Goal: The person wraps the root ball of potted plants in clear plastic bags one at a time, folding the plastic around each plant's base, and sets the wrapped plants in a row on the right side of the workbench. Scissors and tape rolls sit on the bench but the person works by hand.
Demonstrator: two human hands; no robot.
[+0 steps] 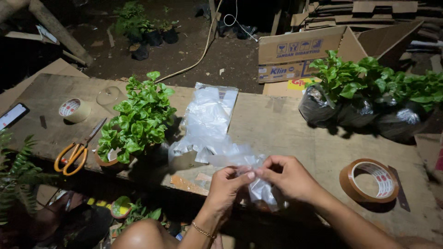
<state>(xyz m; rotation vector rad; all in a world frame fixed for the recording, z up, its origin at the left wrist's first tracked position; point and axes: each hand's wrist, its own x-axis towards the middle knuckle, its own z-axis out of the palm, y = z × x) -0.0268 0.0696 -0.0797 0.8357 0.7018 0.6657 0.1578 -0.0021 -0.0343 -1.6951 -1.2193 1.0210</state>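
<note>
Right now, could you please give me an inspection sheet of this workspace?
Surface: worn wooden table, lit against dark ground.
Job's things: clear plastic bag pinched by left hand and right hand; more clear bags behind.
Clutter: leafy plant, orange scissors, pale tape roll, brown tape roll, phone, bagged plants.
Fingers: both sets closed on the bag.
Cables: hose or cord on soil.
Surroundings: cardboard box.

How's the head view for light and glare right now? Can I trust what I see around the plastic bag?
Head view: one bright light falls on the wooden table, and the ground behind is nearly black. The clear plastic bag between left hand and right hand shines, blurring its edges. The leafy plant looks sharp.
</note>
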